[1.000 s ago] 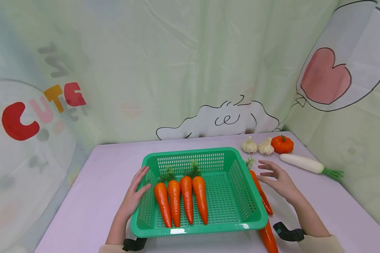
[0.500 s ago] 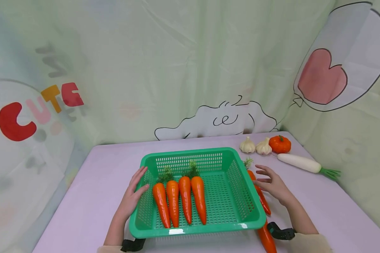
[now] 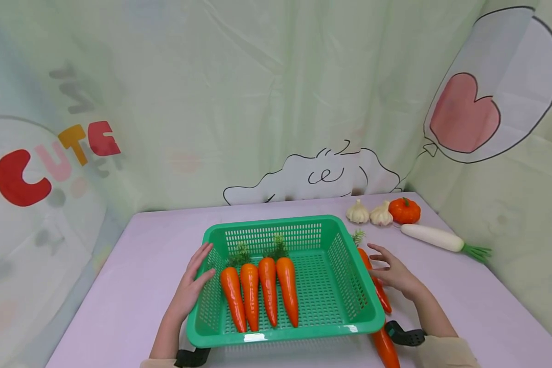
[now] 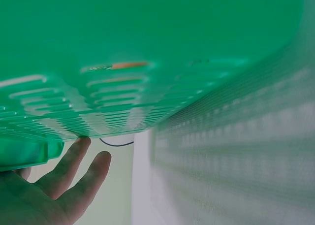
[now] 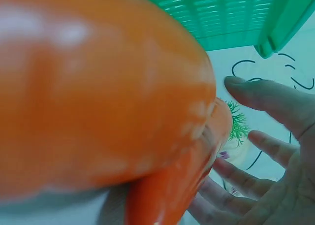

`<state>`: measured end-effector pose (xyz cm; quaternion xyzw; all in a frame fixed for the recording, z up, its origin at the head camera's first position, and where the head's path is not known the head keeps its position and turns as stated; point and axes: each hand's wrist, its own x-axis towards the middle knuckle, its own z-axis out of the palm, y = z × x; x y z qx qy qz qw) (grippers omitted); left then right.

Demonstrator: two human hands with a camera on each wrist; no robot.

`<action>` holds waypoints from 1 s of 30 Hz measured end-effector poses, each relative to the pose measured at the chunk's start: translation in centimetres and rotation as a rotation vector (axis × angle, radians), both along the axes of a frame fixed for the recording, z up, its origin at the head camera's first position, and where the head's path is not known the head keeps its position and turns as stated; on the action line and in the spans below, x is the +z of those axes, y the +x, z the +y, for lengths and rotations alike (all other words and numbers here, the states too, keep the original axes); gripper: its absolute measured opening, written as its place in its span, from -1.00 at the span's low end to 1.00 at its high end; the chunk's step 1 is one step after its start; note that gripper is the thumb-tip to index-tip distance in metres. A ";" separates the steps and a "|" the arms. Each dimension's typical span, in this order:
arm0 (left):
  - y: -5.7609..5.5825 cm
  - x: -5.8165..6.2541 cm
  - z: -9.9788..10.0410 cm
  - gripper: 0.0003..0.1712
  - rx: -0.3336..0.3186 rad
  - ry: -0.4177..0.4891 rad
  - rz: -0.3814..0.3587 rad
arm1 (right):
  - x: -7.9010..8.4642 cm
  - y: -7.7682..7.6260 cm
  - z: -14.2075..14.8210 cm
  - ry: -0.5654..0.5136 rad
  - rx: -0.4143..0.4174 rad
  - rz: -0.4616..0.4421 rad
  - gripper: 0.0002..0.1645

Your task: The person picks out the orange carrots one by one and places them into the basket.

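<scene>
A green plastic basket (image 3: 319,336) stands on the table with several orange carrots (image 3: 268,291) side by side in its left half. My left hand (image 3: 189,286) is at the basket's left rim, fingers fairly straight; in the left wrist view its fingers (image 4: 91,183) lie along the outer wall. Just right of the basket my right hand (image 3: 393,271) hovers with spread fingers, holding nothing. It is beside a carrot (image 3: 381,290) that lies along the basket's right wall. Another carrot (image 3: 386,347) lies nearer me, large in the right wrist view.
Two garlic bulbs (image 3: 358,212) and a small orange pumpkin (image 3: 404,210) sit at the table's back right. A white radish (image 3: 431,237) with green leaves lies in front of them. Printed curtains (image 3: 179,102) enclose the table (image 3: 133,286) at the back and sides.
My right hand has moved left and slightly toward me, closer to the carrot and the basket's right side. The left hand stays at the rim. The whole head view has shifted slightly.
</scene>
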<state>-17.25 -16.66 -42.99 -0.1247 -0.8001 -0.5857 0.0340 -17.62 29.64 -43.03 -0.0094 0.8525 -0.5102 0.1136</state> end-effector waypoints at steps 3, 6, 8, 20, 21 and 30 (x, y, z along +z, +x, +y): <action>0.1 0.1 0.0 -0.39 0.001 0.009 0.002 | -0.2 -0.1 0.2 0.006 0.012 -0.012 -0.10; 0.1 0.1 0.0 -0.40 0.001 0.010 0.006 | -0.5 -0.1 0.4 0.015 0.016 -0.008 -0.09; 0.1 0.1 0.0 -0.40 0.000 0.008 0.008 | -0.8 -0.1 0.4 0.020 0.018 0.002 -0.09; 1.6 3.2 1.1 -0.38 0.010 -0.004 -0.018 | -1.1 -0.5 -0.3 0.123 -0.014 0.043 -0.07; 1.6 3.2 1.1 -0.38 0.009 -0.002 -0.015 | -1.1 -0.5 -0.3 0.128 -0.019 0.042 -0.07; 0.0 0.4 0.2 -0.38 0.000 -0.003 0.011 | -0.8 0.1 0.1 0.140 -0.041 0.064 -0.10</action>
